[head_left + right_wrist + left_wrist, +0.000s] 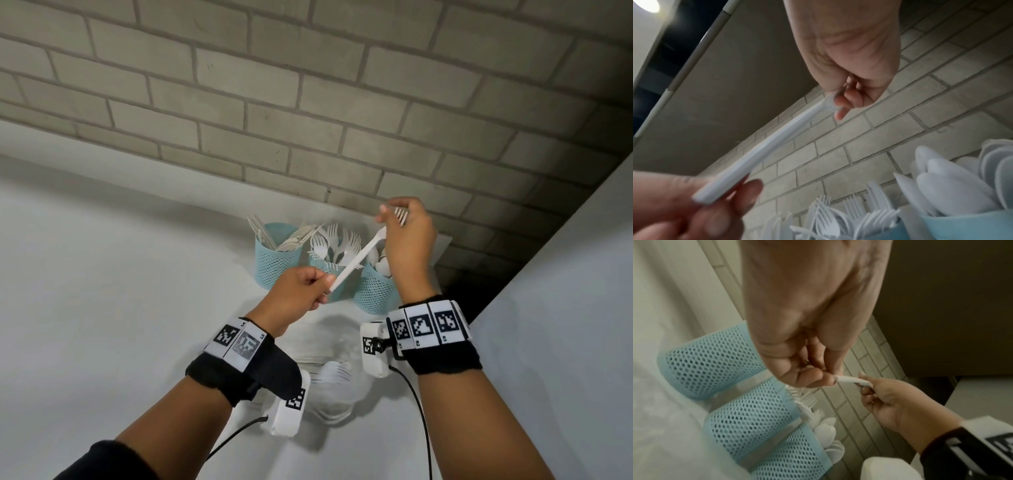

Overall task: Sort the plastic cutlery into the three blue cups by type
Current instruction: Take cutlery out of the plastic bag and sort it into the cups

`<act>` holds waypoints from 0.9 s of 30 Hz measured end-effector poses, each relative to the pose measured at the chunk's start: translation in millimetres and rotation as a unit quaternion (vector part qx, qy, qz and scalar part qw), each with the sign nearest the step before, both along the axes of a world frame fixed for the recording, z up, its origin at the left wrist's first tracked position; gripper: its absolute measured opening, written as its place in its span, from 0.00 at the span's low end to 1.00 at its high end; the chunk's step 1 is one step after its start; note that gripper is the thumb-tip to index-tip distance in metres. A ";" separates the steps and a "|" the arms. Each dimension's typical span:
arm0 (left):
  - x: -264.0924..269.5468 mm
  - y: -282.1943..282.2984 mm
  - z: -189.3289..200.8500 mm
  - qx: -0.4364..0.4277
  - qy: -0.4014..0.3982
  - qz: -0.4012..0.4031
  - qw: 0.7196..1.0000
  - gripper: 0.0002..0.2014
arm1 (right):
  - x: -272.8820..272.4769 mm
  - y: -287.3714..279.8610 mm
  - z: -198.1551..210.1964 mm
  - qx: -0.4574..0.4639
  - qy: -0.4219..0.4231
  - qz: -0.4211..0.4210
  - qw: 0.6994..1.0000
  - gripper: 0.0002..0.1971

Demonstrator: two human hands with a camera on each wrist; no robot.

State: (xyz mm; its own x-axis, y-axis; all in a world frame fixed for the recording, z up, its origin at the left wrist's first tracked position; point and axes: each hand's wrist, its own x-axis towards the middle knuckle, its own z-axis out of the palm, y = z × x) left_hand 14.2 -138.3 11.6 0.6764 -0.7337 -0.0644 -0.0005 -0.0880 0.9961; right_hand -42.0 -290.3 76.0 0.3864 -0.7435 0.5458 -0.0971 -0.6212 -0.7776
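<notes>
Fork (356, 262) spans my hands diagonally: left hand (297, 290) pinches handle end, right hand (407, 233) grips tined end, raised toward brick wall (308, 102), above white bench (102, 274).

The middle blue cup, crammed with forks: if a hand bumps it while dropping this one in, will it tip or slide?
Probably stays put. The middle cup stands touching the left cup and right cup, which likely brace it sideways. Its mesh wall looks light, though, and the forks rise above the rim, so a forward nudge might slide it.

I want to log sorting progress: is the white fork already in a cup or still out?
Out. The fork is above the cups, left hand pinching its handle end, right hand gripping its tines.
</notes>
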 end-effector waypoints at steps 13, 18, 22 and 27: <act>-12.4 14.6 -20.4 0.418 -0.357 -0.310 0.776 0.26 | 27.2 2.7 -49.4 -0.183 -0.014 -0.030 0.983 0.11; -12.5 13.0 -32.1 0.428 -0.383 -0.310 0.758 0.27 | 27.2 8.6 -66.9 -0.163 0.239 0.025 0.957 0.11; -11.7 9.9 -36.5 0.425 -0.396 -0.311 0.752 0.25 | 30.8 12.1 -62.8 -0.194 0.415 0.049 0.888 0.16; -12.5 10.0 -44.2 0.418 -0.403 -0.289 0.761 0.20 | 29.0 21.2 -52.0 -0.139 0.424 0.090 0.890 0.18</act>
State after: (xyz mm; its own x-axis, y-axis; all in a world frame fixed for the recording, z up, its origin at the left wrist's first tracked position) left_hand 1.7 -128.3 -32.6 0.3241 -0.8537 -0.4075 -0.8605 -0.4450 0.2479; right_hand -12.9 -269.2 24.0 0.8468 -0.5090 0.1543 -0.4552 -0.8436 -0.2849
